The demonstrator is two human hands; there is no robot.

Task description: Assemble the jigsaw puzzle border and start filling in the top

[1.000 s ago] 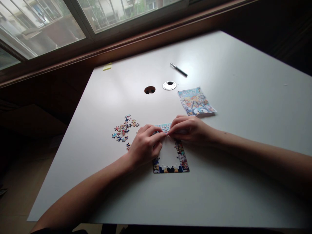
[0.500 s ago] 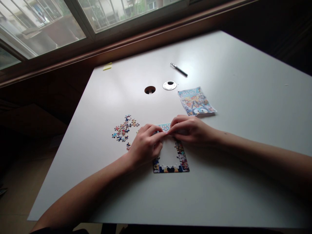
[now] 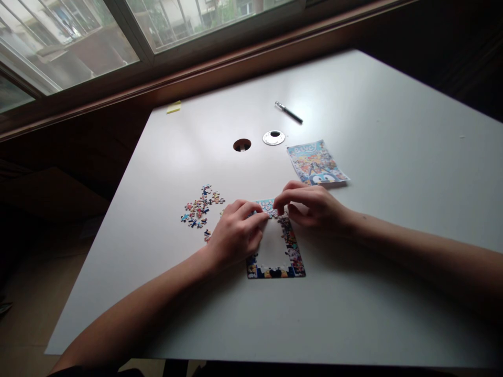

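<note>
A partly assembled jigsaw puzzle [image 3: 295,256] lies on the white table, its border joined around a bare middle. My left hand [image 3: 239,230] covers the puzzle's left side, with bent fingers pressed down at the inner edge of the top row. Whether a single piece sits under those fingertips is hidden. Just right of it, my right hand [image 3: 312,207] hovers at the top right corner, its fingers curled, thumb and index finger apart, and nothing visible between them. Loose jigsaw pieces [image 3: 198,207] are heaped to the left of my left hand.
A printed picture sheet [image 3: 316,162] lies beyond my right hand. Farther back are a round metal cover [image 3: 273,137], a cable hole [image 3: 241,145] and a black pen [image 3: 290,113]. A yellow sticky note [image 3: 173,107] marks the far left corner, near the window.
My right hand has drawn slightly right, away from my left fingertips, and its thumb and index finger have parted. My left hand has stayed nearly in place on the puzzle.
</note>
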